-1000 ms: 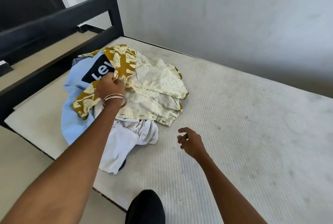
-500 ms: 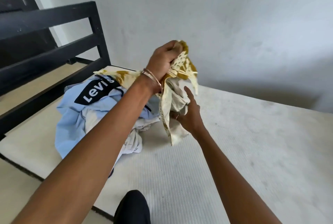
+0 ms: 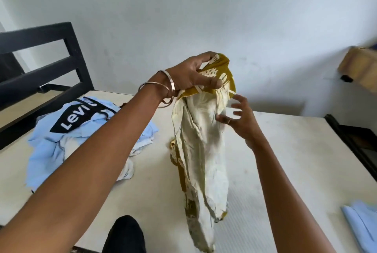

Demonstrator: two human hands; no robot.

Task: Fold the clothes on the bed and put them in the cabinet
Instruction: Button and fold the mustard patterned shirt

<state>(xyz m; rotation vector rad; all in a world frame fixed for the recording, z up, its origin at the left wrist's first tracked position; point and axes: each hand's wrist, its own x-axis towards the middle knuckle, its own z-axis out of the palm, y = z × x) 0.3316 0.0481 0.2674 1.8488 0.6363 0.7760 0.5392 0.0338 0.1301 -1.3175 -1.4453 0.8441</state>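
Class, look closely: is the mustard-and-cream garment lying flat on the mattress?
No, the left hand grips the mustard-and-cream garment by its top, so it hangs.

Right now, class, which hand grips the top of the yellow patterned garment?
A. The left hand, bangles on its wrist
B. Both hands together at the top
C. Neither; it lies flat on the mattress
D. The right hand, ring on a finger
A: the left hand, bangles at its wrist, grips the top of the yellow patterned garment, which hangs down, while the right hand spreads open-fingered beside the cloth.

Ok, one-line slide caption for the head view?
Left hand lifts the mustard-and-cream patterned garment off the white mattress; open right hand reaches in.
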